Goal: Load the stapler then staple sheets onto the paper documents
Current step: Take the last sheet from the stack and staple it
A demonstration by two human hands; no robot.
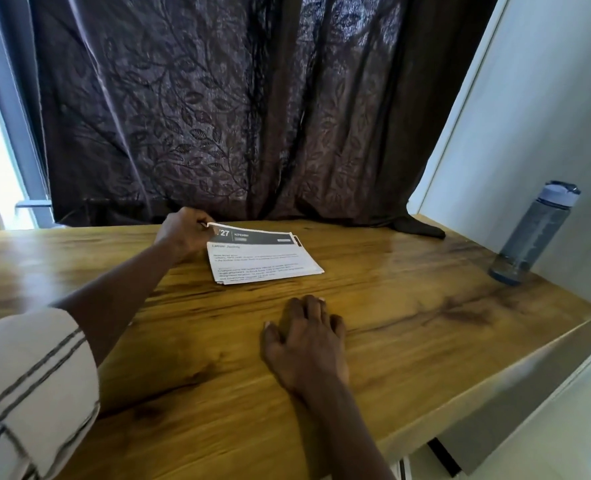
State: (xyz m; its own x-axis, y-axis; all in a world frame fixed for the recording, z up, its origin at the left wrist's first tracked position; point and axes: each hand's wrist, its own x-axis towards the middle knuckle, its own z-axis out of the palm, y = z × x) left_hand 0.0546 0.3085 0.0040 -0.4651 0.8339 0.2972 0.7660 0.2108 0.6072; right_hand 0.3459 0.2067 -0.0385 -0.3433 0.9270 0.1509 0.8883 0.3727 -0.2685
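Striped cream sleeve (27,386) fills the lower left of the frame, and its bare forearm reaches up toward the middle. At its end the left hand (183,233) curls its fingers and pinches the upper left corner of the paper documents (262,261), raising that corner slightly. The right hand (304,344) lies palm down on the wooden table (425,323) at lower centre, fingers relaxed and slightly spread, holding nothing, near the stack's lower edge but apart from it.

The documents are a thin stack of white sheets, slightly fanned at the lower and right edges, lying just above the frame's centre. The top sheet has a dark header band with "27" and a word that looks like "KITCHEN"; the text below is too blurred to read.

At the right edge of the table stands a translucent grey-blue water bottle (533,233) with a pale lid; I cannot tell what it holds. A dark leaf-patterned curtain (217,116) hangs across the upper frame.
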